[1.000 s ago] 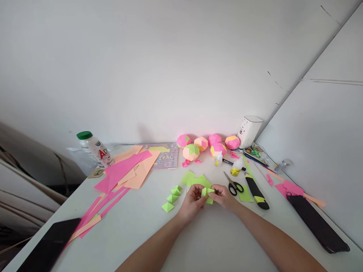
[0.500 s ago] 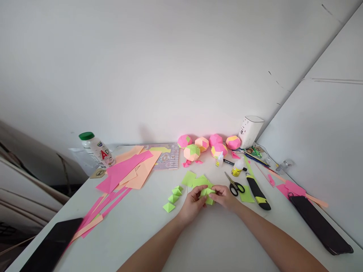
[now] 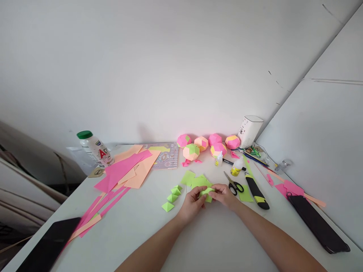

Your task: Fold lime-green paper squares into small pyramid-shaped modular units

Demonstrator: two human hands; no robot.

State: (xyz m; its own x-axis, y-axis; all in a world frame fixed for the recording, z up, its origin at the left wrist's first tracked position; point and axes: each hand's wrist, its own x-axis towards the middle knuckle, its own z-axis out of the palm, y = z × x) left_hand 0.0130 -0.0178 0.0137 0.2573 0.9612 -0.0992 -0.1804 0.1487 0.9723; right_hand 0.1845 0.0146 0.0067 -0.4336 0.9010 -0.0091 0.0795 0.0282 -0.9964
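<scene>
Between my two hands is a small folded piece of green paper, held a little above the white table. My left hand pinches its left side with thumb and fingers. On the other side my right hand grips it the same way. My fingers cover part of the folds. Several finished-looking green folded paper units stand in a slanting row left of my left hand. Just beyond my hands lie flat green paper sheets. Black-handled scissors rest right of my right hand.
Pink and peach paper sheets spread at left, near a white bottle and a black tablet-like slab. Several paper balls line the wall. Glue bottles, a box cutter and a black case are at right.
The green paper in my fingers has tilted and looks flatter than before. Both hands keep their grip in nearly the same place. The whole view has shifted slightly.
</scene>
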